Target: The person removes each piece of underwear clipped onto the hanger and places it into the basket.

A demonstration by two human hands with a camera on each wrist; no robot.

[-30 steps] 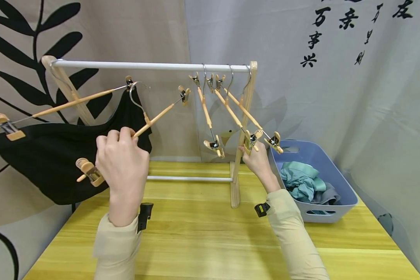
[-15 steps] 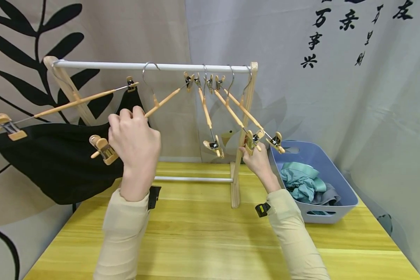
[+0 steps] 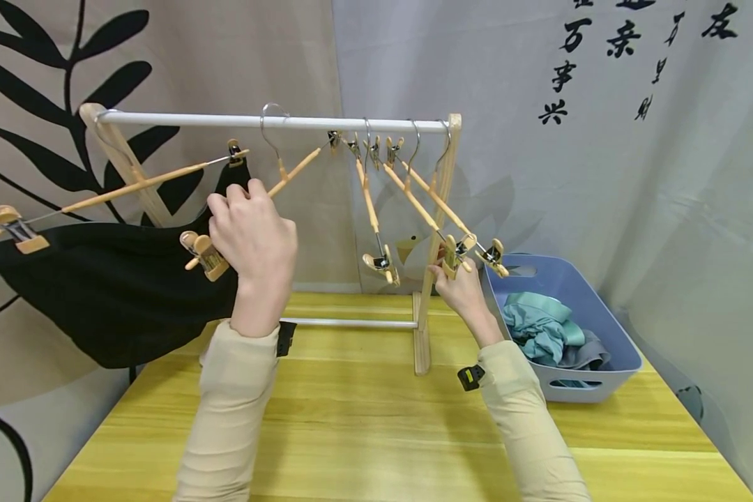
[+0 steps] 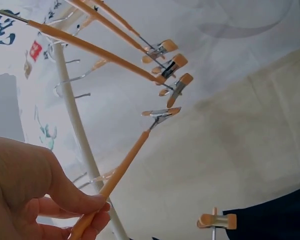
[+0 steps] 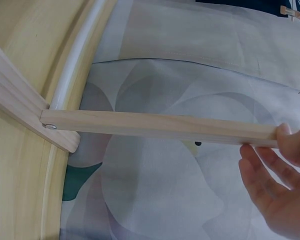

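My left hand (image 3: 254,237) grips the wooden bar of a clip hanger (image 3: 298,171), thumb against fingers in the left wrist view. The hanger slants up to the right, and its metal hook (image 3: 265,129) loops over the white rail (image 3: 213,120) of a small clothes rack. With my right hand (image 3: 461,289) I hold the rack's right wooden post (image 5: 165,125), thumb on one side and fingers on the other. Left of my left hand, a black garment (image 3: 113,286) hangs from another clip hanger (image 3: 141,183). The far end of that garment's edge is behind my left hand.
Several bare clip hangers (image 3: 411,197) hang at the rail's right end. A blue basket (image 3: 565,279) holding teal and grey cloth (image 3: 539,324) stands right of the rack on the wooden table (image 3: 364,418). Printed curtains (image 3: 521,63) hang behind.
My left hand has moved up and right with its hanger, bringing the hook from below the rail up over it. My right hand stays on the post.
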